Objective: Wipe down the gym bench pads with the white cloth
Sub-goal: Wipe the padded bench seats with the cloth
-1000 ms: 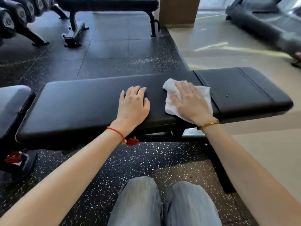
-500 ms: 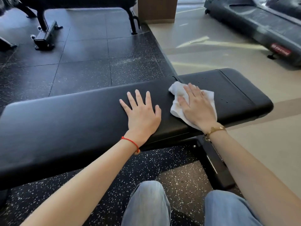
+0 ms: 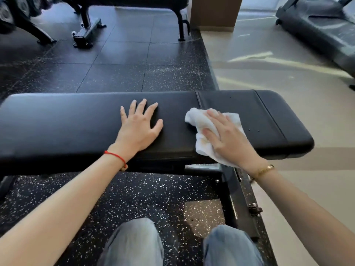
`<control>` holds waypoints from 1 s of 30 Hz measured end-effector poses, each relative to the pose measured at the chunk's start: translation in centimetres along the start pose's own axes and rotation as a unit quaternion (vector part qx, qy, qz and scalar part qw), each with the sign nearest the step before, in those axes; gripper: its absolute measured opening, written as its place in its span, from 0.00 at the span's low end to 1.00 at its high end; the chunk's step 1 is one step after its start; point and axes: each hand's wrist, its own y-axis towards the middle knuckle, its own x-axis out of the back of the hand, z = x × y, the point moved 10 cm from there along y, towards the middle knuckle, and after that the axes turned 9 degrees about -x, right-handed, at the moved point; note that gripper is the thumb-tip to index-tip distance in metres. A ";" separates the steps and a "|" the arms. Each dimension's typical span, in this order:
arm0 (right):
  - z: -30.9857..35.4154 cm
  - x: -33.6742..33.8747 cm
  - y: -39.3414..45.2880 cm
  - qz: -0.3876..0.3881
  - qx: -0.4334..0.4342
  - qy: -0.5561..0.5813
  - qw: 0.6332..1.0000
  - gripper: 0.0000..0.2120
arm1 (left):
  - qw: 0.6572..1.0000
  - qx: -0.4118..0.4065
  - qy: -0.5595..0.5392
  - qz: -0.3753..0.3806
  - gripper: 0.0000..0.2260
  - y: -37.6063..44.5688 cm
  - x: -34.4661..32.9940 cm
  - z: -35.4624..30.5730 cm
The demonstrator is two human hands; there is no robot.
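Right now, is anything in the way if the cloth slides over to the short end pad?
Nothing visible blocks it. The white cloth under the right hand sits by the seam, and the short pad is bare. The left hand rests on the other side.

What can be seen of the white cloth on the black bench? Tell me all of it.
The crumpled white cloth looks like soft terry fabric, faintly yellowed in spots. It lies bunched on the black padded bench, close to the seam between the two pads, its near edge draping over the front side. The right hand presses flat on it, covering its middle; nothing else touches it.
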 end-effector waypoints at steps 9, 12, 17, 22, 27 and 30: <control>-5.4 0.7 6.6 0.030 -0.065 -0.083 0.994 0.27 | 0.995 0.036 0.081 -0.054 0.24 -1.0 1.9 -0.7; -3.5 -0.6 4.4 0.063 0.002 -0.081 0.995 0.27 | 0.994 0.087 0.057 -0.041 0.23 -1.6 1.5 -1.4; -5.9 1.2 -1.5 0.048 0.061 -0.074 0.994 0.27 | 0.993 0.103 0.025 -0.052 0.23 -2.3 0.3 -4.1; -9.3 1.9 2.8 0.040 -0.043 -0.093 0.994 0.27 | 0.992 0.108 0.041 -0.041 0.24 -2.5 -0.2 -4.1; -3.6 -0.8 6.7 0.056 0.003 -0.139 0.989 0.27 | 0.992 0.109 0.039 -0.058 0.24 -2.7 -0.5 -4.0; -1.8 -1.5 3.2 0.059 0.068 -0.112 0.990 0.26 | 0.992 0.102 0.039 -0.067 0.24 -2.7 -0.5 -3.9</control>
